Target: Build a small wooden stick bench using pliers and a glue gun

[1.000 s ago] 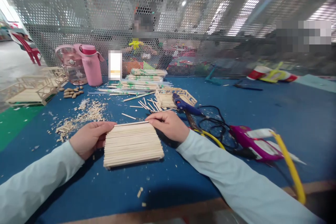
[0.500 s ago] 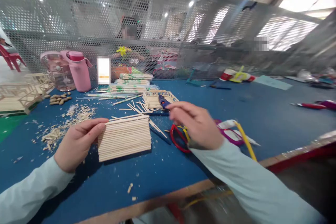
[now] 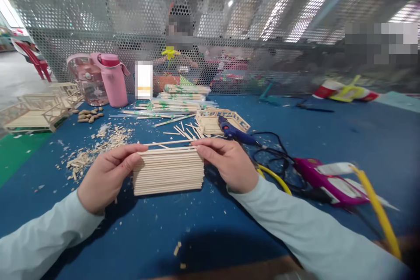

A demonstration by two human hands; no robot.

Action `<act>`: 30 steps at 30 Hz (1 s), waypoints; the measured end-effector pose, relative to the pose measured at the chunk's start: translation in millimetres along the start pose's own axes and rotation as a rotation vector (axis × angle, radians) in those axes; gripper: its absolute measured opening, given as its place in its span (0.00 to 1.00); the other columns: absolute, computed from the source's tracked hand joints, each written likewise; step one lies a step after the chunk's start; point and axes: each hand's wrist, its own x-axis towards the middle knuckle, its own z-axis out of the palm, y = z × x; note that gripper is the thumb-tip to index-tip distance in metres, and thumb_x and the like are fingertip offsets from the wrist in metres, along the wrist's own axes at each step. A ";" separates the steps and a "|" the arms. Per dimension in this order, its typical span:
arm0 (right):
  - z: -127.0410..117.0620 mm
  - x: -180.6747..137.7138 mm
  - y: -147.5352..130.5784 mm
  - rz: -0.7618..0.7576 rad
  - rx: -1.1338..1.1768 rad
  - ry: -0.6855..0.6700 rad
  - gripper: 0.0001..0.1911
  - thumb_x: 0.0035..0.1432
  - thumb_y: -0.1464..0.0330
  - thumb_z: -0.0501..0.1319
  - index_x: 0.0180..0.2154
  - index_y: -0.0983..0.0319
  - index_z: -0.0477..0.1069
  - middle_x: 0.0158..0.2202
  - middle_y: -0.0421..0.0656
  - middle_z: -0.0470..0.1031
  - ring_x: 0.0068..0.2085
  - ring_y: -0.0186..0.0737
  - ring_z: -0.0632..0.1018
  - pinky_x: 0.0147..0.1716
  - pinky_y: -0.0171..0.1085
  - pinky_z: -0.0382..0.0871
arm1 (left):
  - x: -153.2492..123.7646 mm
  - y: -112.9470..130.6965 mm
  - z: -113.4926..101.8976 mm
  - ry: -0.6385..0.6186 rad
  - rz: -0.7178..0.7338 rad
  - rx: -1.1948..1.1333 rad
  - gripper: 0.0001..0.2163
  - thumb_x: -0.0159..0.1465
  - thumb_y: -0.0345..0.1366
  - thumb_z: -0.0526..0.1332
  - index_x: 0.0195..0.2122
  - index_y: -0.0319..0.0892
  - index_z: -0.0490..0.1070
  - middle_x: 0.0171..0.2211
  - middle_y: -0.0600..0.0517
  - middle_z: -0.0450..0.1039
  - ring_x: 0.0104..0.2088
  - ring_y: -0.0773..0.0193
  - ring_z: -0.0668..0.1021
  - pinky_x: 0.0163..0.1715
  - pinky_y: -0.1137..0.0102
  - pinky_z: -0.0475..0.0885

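A flat panel of wooden sticks (image 3: 168, 171) glued side by side is held just above the blue table (image 3: 203, 227). My left hand (image 3: 105, 177) grips its left edge, fingers curled over the top. My right hand (image 3: 229, 164) grips its right edge, thumb under and fingers on top. A single loose stick (image 3: 167, 142) lies along the panel's far edge between my fingertips.
Behind the panel lie a blue glue gun (image 3: 234, 132), a small stick frame (image 3: 213, 121), loose sticks and black cable. Stick scraps (image 3: 95, 146) are at the left, a pink bottle (image 3: 113, 79) and stick models (image 3: 36, 111) farther left. Magenta and yellow tools (image 3: 328, 177) lie right. A mesh screen stands behind, with a person beyond it.
My right hand, which had lifted away toward the right, has come back and taken the panel's right edge. The panel is now held by both hands, tilted up a little.
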 end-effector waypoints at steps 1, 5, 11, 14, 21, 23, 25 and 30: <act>0.8 -0.2 -1.3 -0.030 -0.040 0.021 0.13 0.51 0.62 0.61 0.35 0.63 0.77 0.26 0.41 0.77 0.25 0.32 0.72 0.26 0.32 0.67 | 0.1 -0.4 -0.2 -0.005 -0.001 -0.001 0.16 0.54 0.47 0.62 0.37 0.42 0.77 0.32 0.50 0.77 0.29 0.65 0.75 0.28 0.72 0.71; 1.8 -1.8 -6.3 -0.132 -0.174 0.066 0.12 0.53 0.64 0.60 0.34 0.63 0.77 0.31 0.43 0.79 0.30 0.36 0.77 0.30 0.34 0.70 | 0.0 -0.5 -1.7 -0.029 -0.012 0.005 0.15 0.54 0.47 0.62 0.38 0.44 0.77 0.31 0.51 0.76 0.30 0.66 0.74 0.28 0.73 0.69; 3.1 -3.7 -10.5 -0.219 -0.330 0.104 0.10 0.54 0.66 0.59 0.34 0.62 0.78 0.32 0.42 0.80 0.33 0.39 0.79 0.33 0.35 0.73 | -1.2 4.6 -0.8 -0.009 -0.100 -0.143 0.13 0.53 0.43 0.64 0.37 0.44 0.77 0.29 0.53 0.76 0.27 0.68 0.73 0.24 0.75 0.67; 4.4 -4.0 -10.7 -0.249 -0.368 0.128 0.10 0.54 0.66 0.59 0.34 0.62 0.78 0.32 0.42 0.80 0.33 0.39 0.80 0.34 0.35 0.73 | -1.8 9.4 2.2 -0.024 -0.191 -0.329 0.13 0.52 0.44 0.64 0.35 0.42 0.77 0.28 0.51 0.77 0.28 0.64 0.76 0.27 0.72 0.70; 4.9 -4.2 -10.8 -0.273 -0.386 0.135 0.09 0.54 0.67 0.59 0.33 0.62 0.77 0.32 0.42 0.80 0.33 0.38 0.80 0.33 0.34 0.73 | -3.4 8.4 6.9 -0.008 -0.158 -0.304 0.20 0.56 0.52 0.57 0.38 0.40 0.76 0.28 0.50 0.77 0.29 0.63 0.77 0.29 0.70 0.71; 5.4 -4.2 -11.4 -0.273 -0.374 0.131 0.09 0.54 0.67 0.59 0.33 0.63 0.77 0.32 0.42 0.80 0.33 0.38 0.79 0.34 0.35 0.73 | -4.3 6.5 6.9 0.022 -0.090 -0.130 0.20 0.55 0.51 0.60 0.39 0.41 0.75 0.29 0.51 0.77 0.29 0.64 0.76 0.28 0.72 0.70; 6.0 -4.4 -12.4 -0.267 -0.357 0.130 0.09 0.53 0.67 0.59 0.33 0.63 0.77 0.32 0.43 0.80 0.33 0.38 0.79 0.35 0.35 0.73 | -5.2 5.2 7.0 0.052 -0.024 0.029 0.19 0.55 0.49 0.60 0.40 0.41 0.75 0.31 0.51 0.77 0.31 0.63 0.76 0.29 0.72 0.70; 6.2 -4.0 -10.8 -0.159 -0.197 0.093 0.11 0.52 0.65 0.60 0.34 0.63 0.78 0.30 0.43 0.79 0.30 0.36 0.77 0.33 0.34 0.71 | -7.7 3.9 6.7 0.103 0.026 0.179 0.20 0.57 0.51 0.57 0.41 0.41 0.75 0.37 0.49 0.77 0.36 0.59 0.75 0.33 0.69 0.70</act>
